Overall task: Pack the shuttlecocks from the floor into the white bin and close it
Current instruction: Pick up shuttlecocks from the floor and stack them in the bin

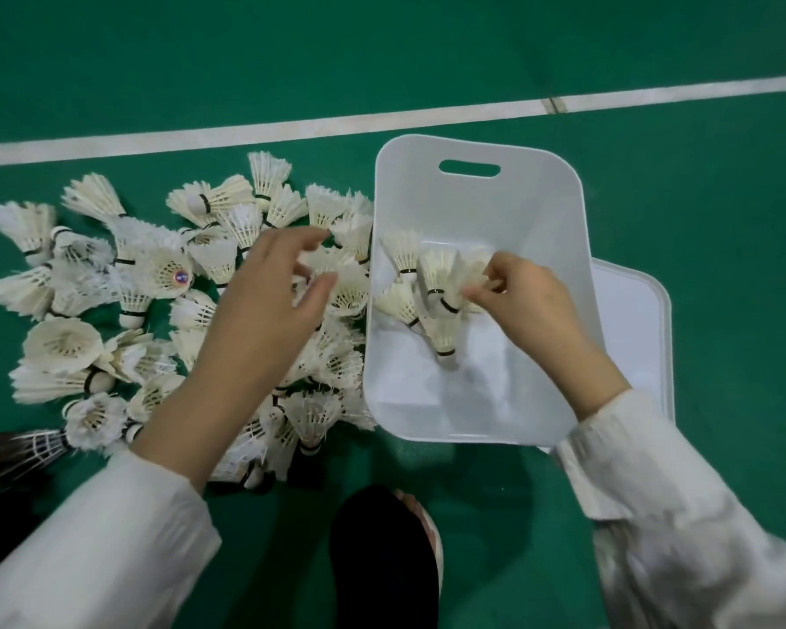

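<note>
The right hand (522,295) pinches a shuttlecock (470,270) by its feathers, low inside the white bin (473,206). It is best released near the bottom, beside the few already there. The left hand (273,292), loose and empty, hovers over the pile (110,288) on the floor to the left.

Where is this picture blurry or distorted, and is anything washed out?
Head view: the right hand and the shuttlecock it pinches are motion-smeared; head view: the white bin is washed out inside, nearly featureless; head view: the court line bows slightly, wide-angle distortion.
</note>
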`<state>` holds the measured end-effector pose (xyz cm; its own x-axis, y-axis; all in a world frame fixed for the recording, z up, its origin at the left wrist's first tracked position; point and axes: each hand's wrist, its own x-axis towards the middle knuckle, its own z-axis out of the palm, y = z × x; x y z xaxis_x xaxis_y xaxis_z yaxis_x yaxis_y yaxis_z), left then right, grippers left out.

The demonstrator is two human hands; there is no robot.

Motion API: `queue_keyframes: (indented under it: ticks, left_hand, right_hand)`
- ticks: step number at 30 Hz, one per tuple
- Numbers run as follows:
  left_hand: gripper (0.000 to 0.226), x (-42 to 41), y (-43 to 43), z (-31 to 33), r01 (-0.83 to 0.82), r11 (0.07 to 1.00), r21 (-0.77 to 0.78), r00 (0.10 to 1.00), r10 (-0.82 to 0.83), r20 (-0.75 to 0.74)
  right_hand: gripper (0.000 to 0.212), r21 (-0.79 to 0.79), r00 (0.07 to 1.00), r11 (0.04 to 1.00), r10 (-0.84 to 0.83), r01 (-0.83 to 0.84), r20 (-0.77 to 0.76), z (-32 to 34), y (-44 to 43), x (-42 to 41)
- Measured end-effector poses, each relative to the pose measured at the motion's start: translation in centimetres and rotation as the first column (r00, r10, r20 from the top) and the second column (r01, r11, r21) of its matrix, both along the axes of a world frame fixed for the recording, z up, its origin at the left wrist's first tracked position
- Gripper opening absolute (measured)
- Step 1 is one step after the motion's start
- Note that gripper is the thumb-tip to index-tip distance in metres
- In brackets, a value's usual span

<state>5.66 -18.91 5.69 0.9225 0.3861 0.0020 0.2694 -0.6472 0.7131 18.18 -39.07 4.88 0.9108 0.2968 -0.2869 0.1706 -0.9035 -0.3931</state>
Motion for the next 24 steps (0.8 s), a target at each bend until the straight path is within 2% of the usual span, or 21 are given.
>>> queue_keyframes:
  ticks: [3,6,10,14,18,21,24]
  left_hand:
    - [0.03,-1.7,0.9,-2.7,0.036,0.998,0.055,0.991,-0.029,-0.134]
    - [0.022,-3.5,0.1,-5.4,0.145,0.987,0.067,0.964,-0.125,-0.236]
    - [0.02,-5.2,-1.3,-7.8,0.227,0.965,0.134,0.931,-0.175,-0.321]
    - [0.027,-6.5,-1.9,-9.9,0.305,0.923,0.236,0.904,-0.203,-0.377]
    - [0.032,-7.2,-1.6,-11.1,0.403,0.856,0.325,0.873,-0.253,-0.416]
    - [0.031,-7.4,-1.4,-11.0,0.438,0.832,0.342,0.869,-0.295,-0.397]
    - [0.027,-7.5,-1.4,-10.5,0.426,0.848,0.315,0.871,-0.289,-0.398]
  right_hand:
    - [0.019,-0.224,0.999,0.974,-0.027,0.02,-0.028,-3.4,-0.9,1.5]
    - [0.024,-0.316,0.996,0.949,-0.026,-0.001,-0.084,-6.1,-1.3,2.1]
    - [0.028,-0.372,0.995,0.928,-0.012,-0.025,-0.096,-7.5,-1.3,2.2]
    - [0.03,-0.37,0.995,0.929,-0.018,-0.018,-0.093,-7.4,-0.8,2.0]
    - [0.033,-0.339,1.0,0.941,0.004,0.004,0.022,-4.4,-0.1,0.8]
    - [0.028,-0.228,0.987,0.973,0.071,-0.037,0.142,-0.7,1.5,-1.6]
    - [0.025,-0.078,0.968,0.983,0.176,-0.164,0.18,2.9,4.2,-4.9]
